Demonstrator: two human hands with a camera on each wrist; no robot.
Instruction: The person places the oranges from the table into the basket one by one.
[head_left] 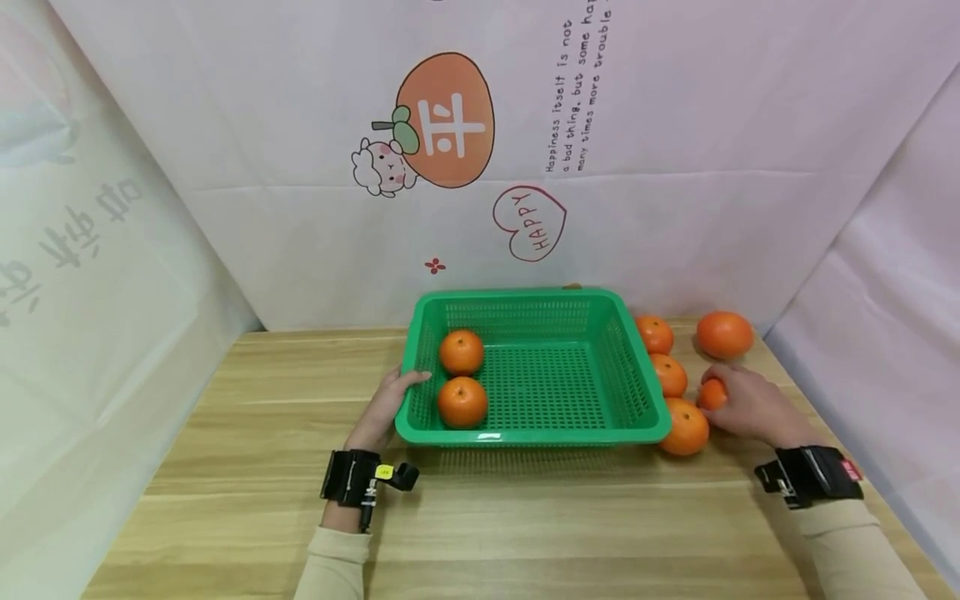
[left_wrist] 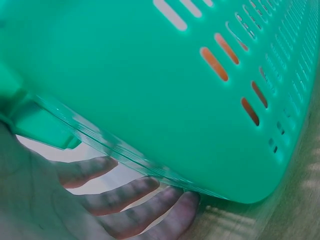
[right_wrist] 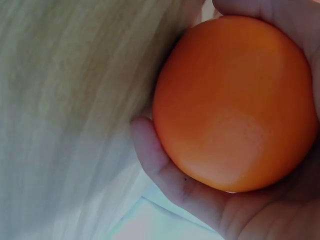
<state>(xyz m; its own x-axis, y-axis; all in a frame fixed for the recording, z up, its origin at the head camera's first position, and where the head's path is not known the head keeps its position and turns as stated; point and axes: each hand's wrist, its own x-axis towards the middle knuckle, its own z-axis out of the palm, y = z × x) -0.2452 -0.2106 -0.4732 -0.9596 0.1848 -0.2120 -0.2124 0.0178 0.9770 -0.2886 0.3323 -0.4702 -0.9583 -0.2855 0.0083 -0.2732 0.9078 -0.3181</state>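
Note:
A green plastic basket [head_left: 525, 436] stands on the table with two oranges inside, a rear orange [head_left: 461, 352] and a front orange [head_left: 462, 402], both along its left side. My left hand [head_left: 384, 410] holds the basket's left wall, thumb over the rim; in the left wrist view its fingers [left_wrist: 135, 200] lie against the outside. At the right, my right hand [head_left: 753, 406] grips an orange [right_wrist: 235, 105], fingers and thumb curled round it, low by the tabletop. Its palm side is partly hidden in the head view.
Along the basket's right side sit three more oranges: a back one [head_left: 655, 336], a middle one [head_left: 669, 375] and a front one [head_left: 684, 427]. Another orange [head_left: 724, 334] lies near the table's back right corner. White printed cloth [head_left: 315, 250] hangs behind the wooden table [head_left: 525, 525].

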